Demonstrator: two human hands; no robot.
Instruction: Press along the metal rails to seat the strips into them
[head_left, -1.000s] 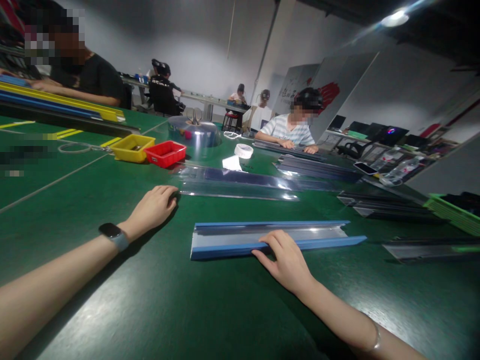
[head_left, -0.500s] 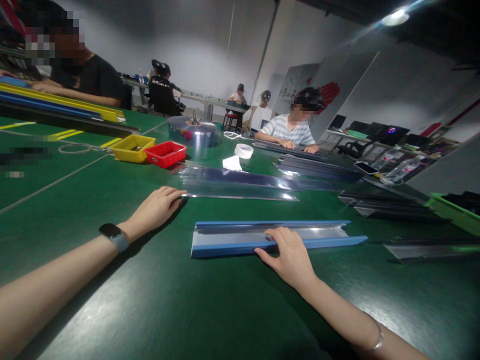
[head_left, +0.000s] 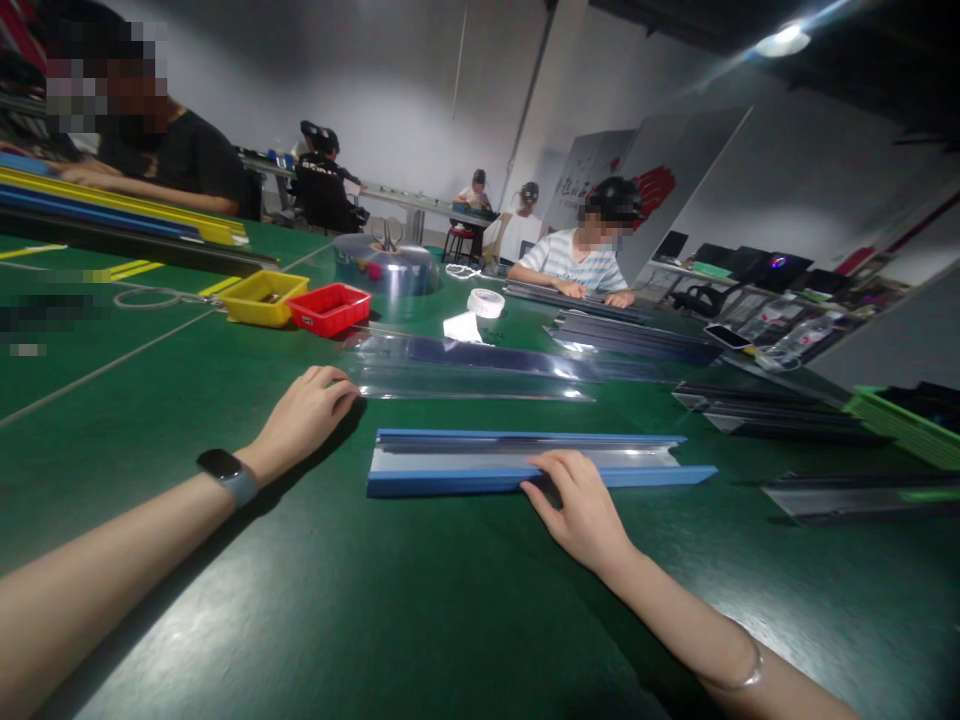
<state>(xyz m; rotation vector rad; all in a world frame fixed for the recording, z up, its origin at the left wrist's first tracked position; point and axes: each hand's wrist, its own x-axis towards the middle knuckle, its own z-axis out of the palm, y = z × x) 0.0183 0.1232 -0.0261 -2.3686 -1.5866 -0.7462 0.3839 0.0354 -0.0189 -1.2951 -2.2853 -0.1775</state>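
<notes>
A blue channel profile (head_left: 442,482) with a pale inner face lies lengthwise on the green table. My right hand (head_left: 581,505) grips its near wall, thumb on the outer side and fingers over the edge into the trough, the fingertips partly hidden. My left hand (head_left: 309,415), a watch on its wrist, rests by the left end of a clear plastic strip (head_left: 472,382). Its fingers are loosely bent and slightly apart, and no object shows in them. Whether the fingertips touch the strip I cannot tell.
Beyond the strips are a yellow bin (head_left: 259,310), a red bin (head_left: 330,318), a tape roll (head_left: 486,303) and a shiny coil (head_left: 386,270) with scissors on top. Dark profiles (head_left: 840,500) and a green basket (head_left: 907,425) lie right. Co-workers sit across and at left.
My right hand and the blue channel have shifted slightly away from me, the channel also a little left. My left hand has drawn back slightly left from the clear strip's end.
</notes>
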